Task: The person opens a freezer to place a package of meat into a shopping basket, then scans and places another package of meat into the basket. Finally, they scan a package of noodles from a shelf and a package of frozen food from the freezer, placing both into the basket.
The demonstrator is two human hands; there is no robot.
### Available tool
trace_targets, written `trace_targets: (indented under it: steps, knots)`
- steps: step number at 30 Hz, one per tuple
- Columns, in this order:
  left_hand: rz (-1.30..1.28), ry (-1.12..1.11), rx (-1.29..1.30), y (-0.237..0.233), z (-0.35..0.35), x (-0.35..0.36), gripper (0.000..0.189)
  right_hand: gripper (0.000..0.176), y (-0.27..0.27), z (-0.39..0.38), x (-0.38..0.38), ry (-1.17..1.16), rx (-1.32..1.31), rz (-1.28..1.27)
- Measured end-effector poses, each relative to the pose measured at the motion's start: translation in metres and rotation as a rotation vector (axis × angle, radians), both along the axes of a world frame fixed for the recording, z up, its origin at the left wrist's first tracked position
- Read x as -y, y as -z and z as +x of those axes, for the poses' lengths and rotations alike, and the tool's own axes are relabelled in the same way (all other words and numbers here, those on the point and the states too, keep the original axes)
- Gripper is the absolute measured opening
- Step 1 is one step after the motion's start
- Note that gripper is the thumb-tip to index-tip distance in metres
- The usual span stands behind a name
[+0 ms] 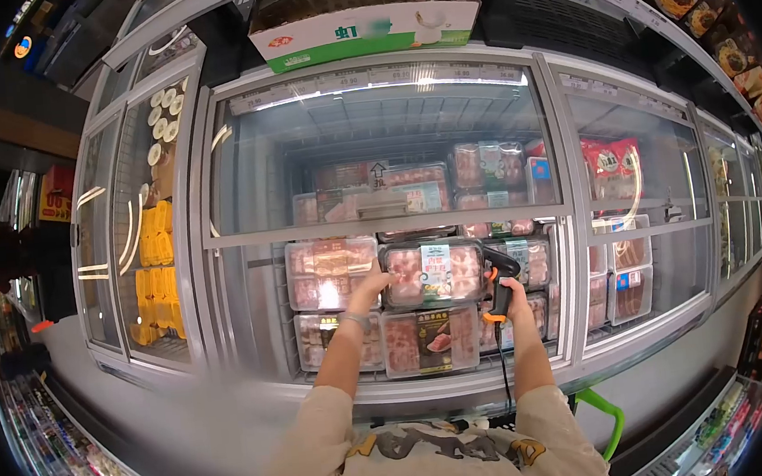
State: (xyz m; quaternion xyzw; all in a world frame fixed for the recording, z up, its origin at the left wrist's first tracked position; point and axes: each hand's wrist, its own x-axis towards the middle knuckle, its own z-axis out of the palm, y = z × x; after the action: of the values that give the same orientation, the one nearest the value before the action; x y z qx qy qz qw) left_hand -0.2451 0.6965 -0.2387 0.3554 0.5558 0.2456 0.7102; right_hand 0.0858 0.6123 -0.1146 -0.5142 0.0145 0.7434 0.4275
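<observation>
My left hand (373,289) grips the left edge of a clear plastic tray of pink meat (406,277) with a pale green and white label. The tray lies on top of other packs inside the open front half of the chest freezer. In my right hand (515,299) is a black and orange barcode scanner (500,271), its head close to the tray's right end. A cable hangs down from the scanner's handle. Directly below is a meat tray with a black label (434,334). Another meat tray (331,259) sits to the left, behind my left hand.
A sliding glass lid (372,139) covers the freezer's rear half, with more packs beneath. On the shelf above stands an open cardboard box (373,37). Yellow packs (158,285) fill the left freezer. A green handle (610,417) shows low on the right.
</observation>
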Motion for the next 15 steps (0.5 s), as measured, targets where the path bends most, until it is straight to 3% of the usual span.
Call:
trace_targets:
  steps: [1,4,7,10,11,14,15]
  knots:
    - [-0.043,0.08,-0.111,-0.047,0.007,-0.005,0.048,0.043,-0.007,-0.003,-0.002,0.043,-0.003,-0.024]
    - [0.253,0.126,-0.273,-0.038,0.006,0.006,0.048,0.042,-0.017,-0.006,-0.005,0.018,-0.012,-0.027]
    - [0.399,0.274,-0.877,-0.068,0.012,0.016,0.051,0.042,-0.018,-0.004,-0.004,-0.067,-0.071,-0.023]
    - [0.682,0.485,-0.906,-0.126,0.018,0.007,0.041,0.04,-0.029,0.002,-0.007,-0.151,-0.018,0.046]
    - [0.619,0.555,-0.705,-0.178,0.022,0.001,0.028,0.04,-0.036,0.003,-0.007,-0.176,0.025,0.08]
    - [0.641,0.496,-0.77,-0.3,0.04,-0.014,0.029,0.039,-0.081,-0.007,0.001,-0.094,-0.164,0.258]
    - [0.982,0.319,-0.828,-0.313,0.041,-0.021,0.029,0.047,-0.081,-0.005,0.005,-0.122,-0.407,0.314]
